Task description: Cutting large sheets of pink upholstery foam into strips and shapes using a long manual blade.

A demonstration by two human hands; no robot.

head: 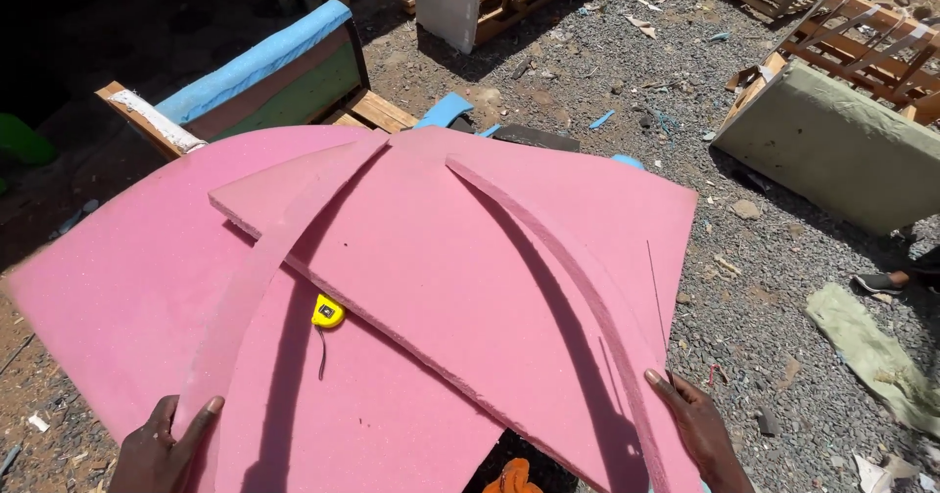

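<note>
Pink foam sheet under spread fingers of left hand and right hand; gravel ground outdoors.

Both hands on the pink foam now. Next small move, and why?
Probably lift the yellow tape measure clear first. It lies on the lower pink foam sheet, right at the edge of the upper pink foam sheet, where any sliding could catch it. The left hand presses a curved pink foam strip; the right hand rests at the upper sheet's near corner.
</note>
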